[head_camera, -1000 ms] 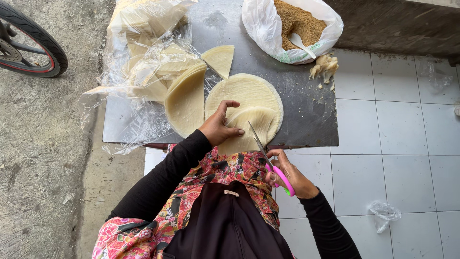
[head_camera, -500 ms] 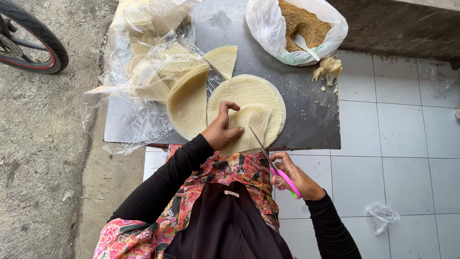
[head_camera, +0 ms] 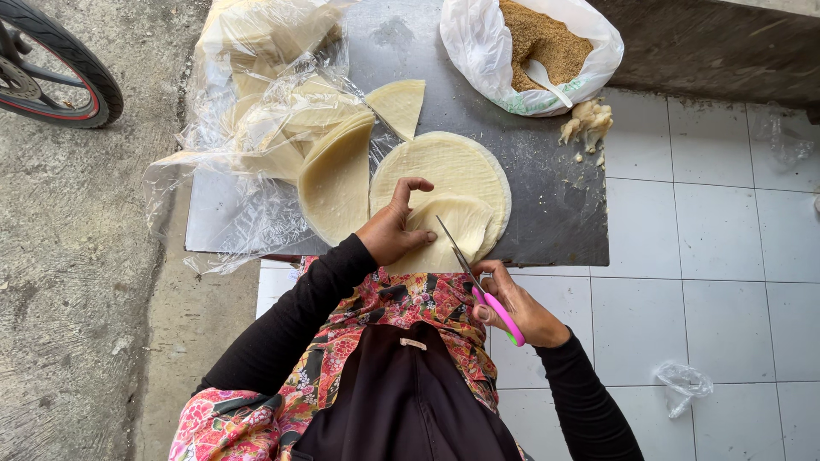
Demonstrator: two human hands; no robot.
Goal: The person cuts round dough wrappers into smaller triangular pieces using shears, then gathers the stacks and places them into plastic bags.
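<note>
A stack of round pale wrapper sheets (head_camera: 448, 171) lies on a dark board (head_camera: 555, 213). Its near edge is folded up, and my left hand (head_camera: 395, 226) pinches that folded flap (head_camera: 457, 226). My right hand (head_camera: 511, 303) grips pink-handled scissors (head_camera: 478, 277), whose blades point up into the folded flap beside my left fingers. A cut wedge of wrapper (head_camera: 399, 104) rests farther back on the board.
A clear plastic bag (head_camera: 256, 128) with more wrappers spills at the left. A white bag of brown crumbs with a spoon (head_camera: 538, 51) stands at the back right, next to a pale lump (head_camera: 585, 124). A wheel (head_camera: 60, 68) is far left. Crumpled plastic (head_camera: 679, 384) lies on white tiles.
My left hand has shifted a little on the folded flap, and the scissors have moved slightly along the fold. Everything else stays in place.
</note>
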